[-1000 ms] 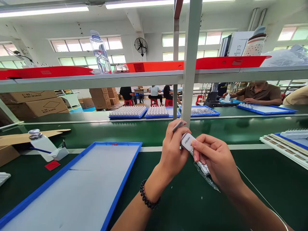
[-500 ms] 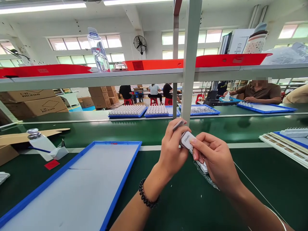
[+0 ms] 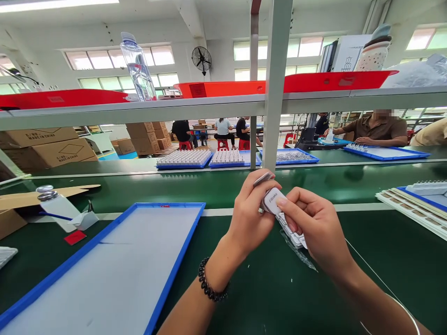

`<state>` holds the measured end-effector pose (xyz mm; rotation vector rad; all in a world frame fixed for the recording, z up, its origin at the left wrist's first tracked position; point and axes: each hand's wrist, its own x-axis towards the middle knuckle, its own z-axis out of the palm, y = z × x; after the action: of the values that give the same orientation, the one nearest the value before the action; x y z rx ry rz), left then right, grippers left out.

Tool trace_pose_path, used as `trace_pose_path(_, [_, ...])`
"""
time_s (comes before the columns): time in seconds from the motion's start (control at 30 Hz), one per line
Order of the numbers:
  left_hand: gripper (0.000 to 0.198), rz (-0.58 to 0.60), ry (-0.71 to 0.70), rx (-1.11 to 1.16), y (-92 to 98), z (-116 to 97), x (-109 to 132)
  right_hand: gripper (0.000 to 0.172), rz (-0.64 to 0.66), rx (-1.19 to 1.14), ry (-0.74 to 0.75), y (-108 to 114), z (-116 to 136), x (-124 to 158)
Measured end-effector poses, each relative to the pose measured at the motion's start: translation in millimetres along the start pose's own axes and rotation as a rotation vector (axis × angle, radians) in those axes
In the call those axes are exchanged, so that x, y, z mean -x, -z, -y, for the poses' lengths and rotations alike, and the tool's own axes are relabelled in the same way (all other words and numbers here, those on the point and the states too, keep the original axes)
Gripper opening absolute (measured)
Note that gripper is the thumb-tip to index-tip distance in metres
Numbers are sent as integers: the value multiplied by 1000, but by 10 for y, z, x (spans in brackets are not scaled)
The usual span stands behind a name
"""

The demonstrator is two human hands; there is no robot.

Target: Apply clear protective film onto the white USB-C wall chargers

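Barely anything has moved in the last second: our two hands sit a hair higher in view, same grip. Our left hand (image 3: 249, 218) is curled shut on the top end of the white piece (image 3: 271, 201), with a thin metal tool (image 3: 263, 178) poking out above its fingers. Our right hand (image 3: 316, 228) pinches the same piece from the right, thumb on its printed face. A white strip (image 3: 296, 239) hangs below it, over a clear bag (image 3: 300, 255) on the green belt (image 3: 279, 298). The blue tray (image 3: 122, 260) lies near left.
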<state>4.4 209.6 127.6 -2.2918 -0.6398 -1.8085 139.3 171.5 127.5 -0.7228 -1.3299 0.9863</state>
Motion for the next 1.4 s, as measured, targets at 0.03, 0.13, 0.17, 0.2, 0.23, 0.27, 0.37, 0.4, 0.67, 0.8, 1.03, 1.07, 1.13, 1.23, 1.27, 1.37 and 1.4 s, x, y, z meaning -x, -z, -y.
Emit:
trace_pose_path(0.03, [26, 5, 1, 7, 0, 2, -2, 38, 2, 9, 7, 1, 0, 1])
trace_pose_path(0.13, [27, 18, 11, 24, 3, 7, -3, 39, -5, 45, 33, -3, 0, 0])
trace_pose_path(0.17, [28, 23, 20, 27, 3, 8, -2, 38, -10, 60, 42, -5, 0, -1])
trace_pose_path(0.2, [29, 29, 29, 30, 3, 8, -1, 38, -16, 75, 51, -7, 1, 0])
trace_pose_path(0.23, [30, 34, 40, 33, 3, 8, 0, 38, -21, 90, 61, -8, 2, 2])
trace_pose_path(0.27, [30, 39, 47, 37, 3, 8, 0, 38, -25, 106, 71, -9, 4, 5])
trace_pose_path(0.37, [29, 48, 54, 53, 1, 6, 0, 38, -38, 158, 101, -6, 6, 18])
trace_pose_path(0.4, [28, 50, 54, 58, 1, 6, 1, 38, -42, 175, 109, -4, 6, 22])
trace_pose_path(0.67, [30, 57, 77, 78, -10, 24, 8, 37, -76, 267, 140, -5, -11, -6])
trace_pose_path(0.8, [31, 44, 90, 82, -15, 31, 10, 39, -65, 267, 129, -3, -22, -26])
trace_pose_path(1.03, [31, 40, 151, 113, -26, 24, 12, 41, -48, 184, 72, -12, -47, -46])
trace_pose_path(1.07, [30, 36, 156, 125, -25, 21, 9, 43, -41, 162, 58, -7, -53, -53])
trace_pose_path(1.13, [30, 33, 157, 158, -18, 13, -2, 47, -26, 93, 43, 10, -63, -71])
trace_pose_path(1.23, [29, 53, 149, 225, 6, -4, -26, 54, 4, -34, 20, 43, -66, -94])
trace_pose_path(1.27, [29, 63, 150, 248, 16, -11, -35, 55, 19, -60, 9, 52, -63, -97])
trace_pose_path(1.37, [26, 86, 162, 314, 40, -28, -61, 51, 47, -66, 16, 68, -52, -91])
trace_pose_path(1.4, [25, 88, 171, 334, 46, -33, -69, 48, 50, -61, 31, 71, -49, -85])
